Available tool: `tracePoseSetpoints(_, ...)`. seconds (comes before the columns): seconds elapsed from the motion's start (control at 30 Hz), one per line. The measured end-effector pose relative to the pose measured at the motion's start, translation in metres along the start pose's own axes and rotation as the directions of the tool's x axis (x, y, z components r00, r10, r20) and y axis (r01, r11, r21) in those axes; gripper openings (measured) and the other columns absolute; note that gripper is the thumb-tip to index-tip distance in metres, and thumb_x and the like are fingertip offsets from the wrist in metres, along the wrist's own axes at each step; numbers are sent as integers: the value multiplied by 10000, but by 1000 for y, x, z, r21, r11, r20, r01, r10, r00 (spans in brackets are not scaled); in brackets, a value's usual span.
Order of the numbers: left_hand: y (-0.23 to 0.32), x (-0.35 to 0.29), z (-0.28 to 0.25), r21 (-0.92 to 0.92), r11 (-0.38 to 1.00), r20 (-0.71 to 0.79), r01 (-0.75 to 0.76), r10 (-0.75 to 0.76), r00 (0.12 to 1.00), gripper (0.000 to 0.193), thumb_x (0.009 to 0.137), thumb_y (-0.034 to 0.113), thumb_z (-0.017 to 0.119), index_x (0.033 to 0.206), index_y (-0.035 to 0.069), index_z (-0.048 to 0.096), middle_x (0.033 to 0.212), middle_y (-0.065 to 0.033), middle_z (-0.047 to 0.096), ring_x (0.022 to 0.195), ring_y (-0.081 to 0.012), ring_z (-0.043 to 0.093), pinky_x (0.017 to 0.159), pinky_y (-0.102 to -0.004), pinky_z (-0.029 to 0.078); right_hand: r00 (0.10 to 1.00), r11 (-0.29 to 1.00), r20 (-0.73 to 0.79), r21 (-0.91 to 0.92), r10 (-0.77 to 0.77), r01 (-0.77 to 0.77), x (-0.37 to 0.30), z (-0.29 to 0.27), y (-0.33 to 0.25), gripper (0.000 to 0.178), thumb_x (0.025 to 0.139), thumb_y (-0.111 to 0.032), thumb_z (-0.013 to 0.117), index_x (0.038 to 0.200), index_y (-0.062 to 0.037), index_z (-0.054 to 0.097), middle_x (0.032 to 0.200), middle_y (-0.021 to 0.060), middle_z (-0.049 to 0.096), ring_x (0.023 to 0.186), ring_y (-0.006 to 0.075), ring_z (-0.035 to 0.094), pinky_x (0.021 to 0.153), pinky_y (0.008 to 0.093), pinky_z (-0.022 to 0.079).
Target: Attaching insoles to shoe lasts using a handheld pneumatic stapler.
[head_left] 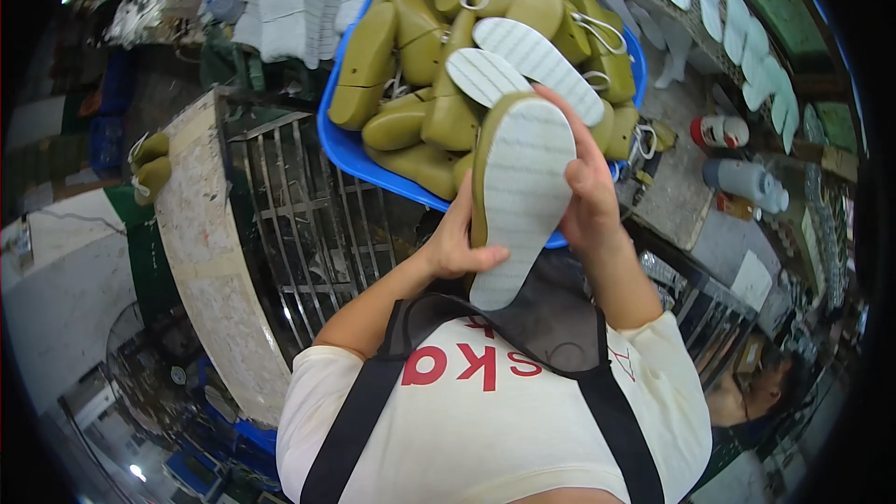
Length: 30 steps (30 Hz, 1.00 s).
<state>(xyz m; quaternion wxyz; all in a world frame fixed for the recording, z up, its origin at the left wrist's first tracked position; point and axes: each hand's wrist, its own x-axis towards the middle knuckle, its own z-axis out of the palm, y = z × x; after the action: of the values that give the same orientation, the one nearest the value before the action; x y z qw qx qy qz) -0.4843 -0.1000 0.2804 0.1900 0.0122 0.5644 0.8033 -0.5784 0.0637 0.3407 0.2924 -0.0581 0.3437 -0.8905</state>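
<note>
Both of my hands grip one olive-green shoe last [479, 163], its sole turned up toward me. A white, faintly striped insole [527, 177] lies along that sole. My left hand [459, 241] is closed round the lower left side, its thumb on the insole. Along the upper right edge, my right hand [593, 187] wraps the last, with some fingers hidden behind it. Just beyond my hands stands a blue tub [341, 154] heaped with olive-green lasts [364, 56], some with white cord loops. Two white insoles, one longer [537, 61] and one shorter [485, 77], rest on the heap.
Bundles of white insoles [291, 14] stand at the far left. A metal rack [303, 196] and a pale board [210, 243] lie to my left, with a pair of lasts [151, 168] on the board's far side. Bottles [742, 182] and a red-white can [723, 132] are at right.
</note>
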Motion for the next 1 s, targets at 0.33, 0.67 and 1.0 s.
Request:
tracePoseSetpoints(0.33,3,12,34,140,955,172,261,-283,944,1086,579,272,806,1434,22,186,1347,-138,375,1267,-256,377,1048,-387,314,987,987,0,20,162,-162,-33,-22,-28,612,724,-127,713,1270,18,478,1178,151,608,1067,217,600,948,363,470)
tracePoseSetpoints(0.67,-24,6,42,-27,948,36,316,-315,948,956,650,158,756,1428,12,221,1334,-126,437,1211,-218,449,1024,-356,352,838,934,-467,66,-283,352,-35,-184,-21,385,959,-256,511,1256,-12,509,1288,159,536,1216,263,494,1050,383,374)
tracePoseSetpoints(1.0,-24,-20,36,-232,922,-353,309,-376,857,735,697,212,719,1305,-16,373,1106,-115,563,993,-205,575,880,-333,468,500,-278,-628,-423,-597,-863,-65,-424,-13,714,677,-417,757,1192,32,550,1261,203,491,1157,348,500,962,404,423)
